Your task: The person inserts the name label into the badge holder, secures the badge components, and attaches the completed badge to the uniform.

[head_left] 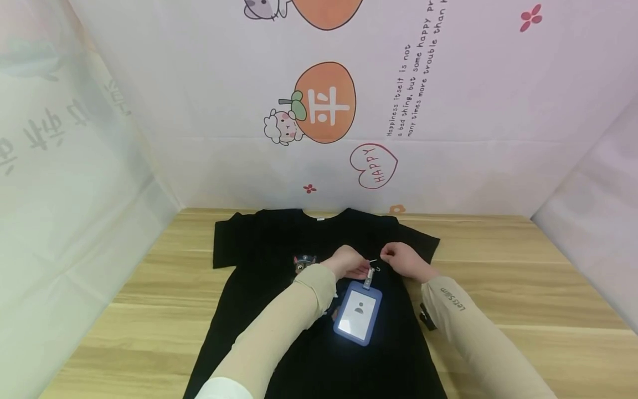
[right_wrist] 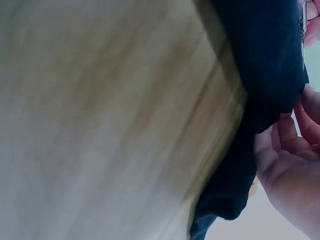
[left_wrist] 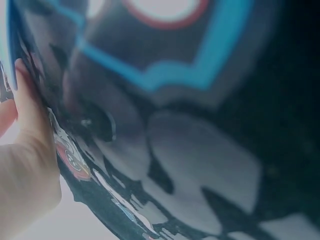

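A black T-shirt lies spread on the wood-grain table, its collar toward the back wall. At the chest my left hand holds the clip of a blue-framed badge holder, which rests on the shirt below. A thin open pin sticks out beside those fingertips, pointing toward my right hand. In the right wrist view, that hand's fingers pinch a raised fold of the black cloth. The left wrist view shows mostly the shirt's print, with the left hand at its edge.
A small black object is partly visible by the right sleeve cuff. The wooden table extends to both sides of the shirt. A printed white cloth stands behind, with more cloth at left and right.
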### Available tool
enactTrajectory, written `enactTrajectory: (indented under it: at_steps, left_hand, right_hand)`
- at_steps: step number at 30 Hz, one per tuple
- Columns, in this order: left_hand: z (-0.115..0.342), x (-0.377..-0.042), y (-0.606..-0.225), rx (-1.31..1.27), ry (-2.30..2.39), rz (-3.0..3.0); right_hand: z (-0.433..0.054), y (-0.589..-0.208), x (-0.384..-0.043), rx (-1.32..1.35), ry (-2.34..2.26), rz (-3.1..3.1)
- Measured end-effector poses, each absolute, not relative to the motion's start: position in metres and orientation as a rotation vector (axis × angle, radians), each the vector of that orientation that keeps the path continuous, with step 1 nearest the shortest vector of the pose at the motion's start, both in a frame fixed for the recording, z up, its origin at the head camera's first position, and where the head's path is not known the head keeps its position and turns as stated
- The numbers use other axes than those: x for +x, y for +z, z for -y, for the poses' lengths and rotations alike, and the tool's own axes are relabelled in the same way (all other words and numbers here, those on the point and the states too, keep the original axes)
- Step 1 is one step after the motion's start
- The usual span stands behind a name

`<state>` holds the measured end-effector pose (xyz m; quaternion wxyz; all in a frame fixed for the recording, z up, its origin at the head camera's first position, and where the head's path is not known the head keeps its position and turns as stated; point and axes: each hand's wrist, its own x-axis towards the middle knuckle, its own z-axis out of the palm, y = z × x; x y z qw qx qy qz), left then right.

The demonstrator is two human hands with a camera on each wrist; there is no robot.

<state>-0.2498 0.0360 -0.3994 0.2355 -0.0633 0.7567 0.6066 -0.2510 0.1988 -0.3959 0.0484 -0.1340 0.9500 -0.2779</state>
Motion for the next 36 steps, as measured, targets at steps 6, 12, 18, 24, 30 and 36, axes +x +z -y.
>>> enactTrajectory:
  at_steps: [6, 12, 18, 24, 30, 36]
  left_hand:
    - [-0.0386, -0.2483, -0.3978, -0.169, 1.660, -2.167]
    - [-0.0389, -0.2479, -0.3977, -0.139, 1.677, -2.213]
    - [-0.0386, -0.2480, -0.3999, -0.124, 1.711, -2.209]
    - [-0.0370, -0.2479, -0.4008, -0.100, 1.717, -2.225]
    - [-0.0364, -0.2500, -0.4010, -0.085, 1.681, -2.284]
    - [-0.0361, -0.2486, -0.3983, -0.074, 1.670, -2.319]
  right_hand:
    - [-0.2004, -0.3958, -0.2508, -0.381, -0.931, -2.862]
    - [-0.2026, -0.3963, -0.2501, -0.388, -1.008, -2.816]
    - [-0.2048, -0.3980, -0.2499, -0.345, -1.108, -2.733]
    - [-0.2069, -0.4006, -0.2512, -0.311, -1.186, -2.665]
    - [-0.2072, -0.4011, -0.2528, -0.289, -1.257, -2.604]
    - [-0.2077, -0.4008, -0.2544, -0.276, -1.294, -2.573]
